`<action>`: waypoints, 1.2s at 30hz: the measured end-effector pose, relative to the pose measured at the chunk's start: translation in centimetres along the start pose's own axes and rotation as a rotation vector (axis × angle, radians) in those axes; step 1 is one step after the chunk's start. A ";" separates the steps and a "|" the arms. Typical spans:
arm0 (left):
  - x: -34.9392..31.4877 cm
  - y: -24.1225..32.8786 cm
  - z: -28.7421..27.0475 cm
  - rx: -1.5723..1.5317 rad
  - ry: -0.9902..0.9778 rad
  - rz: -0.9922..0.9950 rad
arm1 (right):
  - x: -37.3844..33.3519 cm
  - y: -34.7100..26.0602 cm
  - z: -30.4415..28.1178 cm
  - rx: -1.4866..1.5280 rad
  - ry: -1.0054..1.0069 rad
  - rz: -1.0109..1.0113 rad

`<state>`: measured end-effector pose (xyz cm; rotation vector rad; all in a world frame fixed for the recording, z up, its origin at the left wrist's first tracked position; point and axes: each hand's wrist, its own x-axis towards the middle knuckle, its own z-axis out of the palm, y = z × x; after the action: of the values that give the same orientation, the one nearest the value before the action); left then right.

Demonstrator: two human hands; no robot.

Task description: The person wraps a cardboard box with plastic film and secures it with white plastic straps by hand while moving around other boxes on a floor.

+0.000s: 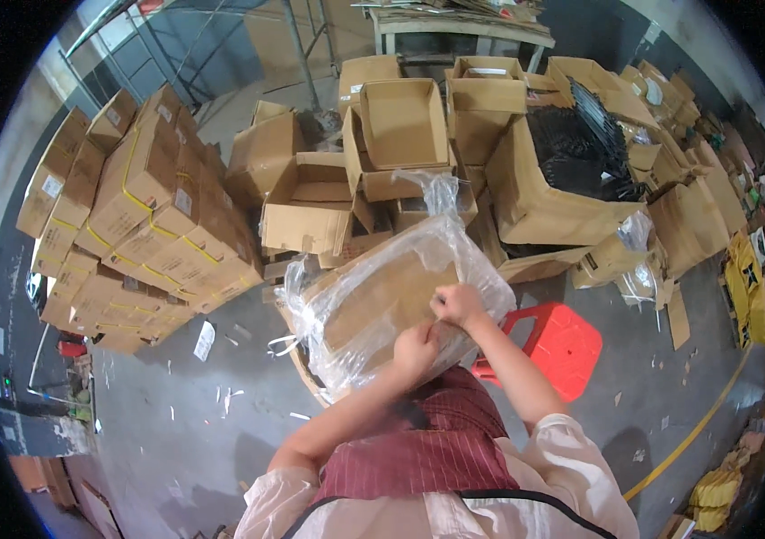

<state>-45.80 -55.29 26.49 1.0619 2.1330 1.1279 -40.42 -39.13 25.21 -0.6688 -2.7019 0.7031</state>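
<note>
A cardboard box lies before me, covered by a loose, crumpled clear plastic bag. My left hand is closed in a fist at the box's near side. Just beyond it and to the right, my right hand is curled shut over the plastic-covered top. The two hands are close together. What their fingers hold is hidden; the plastic lies directly around them. At the box's left end the plastic bunches up, with a thin white strip hanging off.
Closed cartons with yellow straps are stacked at left. Open boxes crowd the far side; a large carton holds black parts. A red plastic stool stands at my right. Scraps litter the grey floor.
</note>
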 end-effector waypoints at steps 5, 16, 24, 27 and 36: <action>-1.0 4.1 -2.6 -0.295 -0.012 -0.057 | 4.2 4.9 -0.3 0.033 0.197 0.129; -14.0 -0.8 -20.9 -1.418 0.068 -0.313 | 0.8 17.7 -7.4 -0.197 0.208 0.437; -11.6 7.6 -17.8 -0.852 -0.276 -0.175 | 5.6 2.1 -6.7 -0.419 -0.175 0.172; -12.2 10.3 -16.5 -0.941 -0.454 -0.218 | 9.2 -3.0 -3.0 -0.456 -0.309 0.176; -14.1 11.8 -18.4 -0.917 -0.473 -0.227 | 17.5 -7.5 10.4 -0.421 -0.078 -0.305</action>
<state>-46.14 -71.05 47.15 0.5457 1.1115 1.3531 -61.97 -40.36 22.73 -0.3019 -2.9594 0.0869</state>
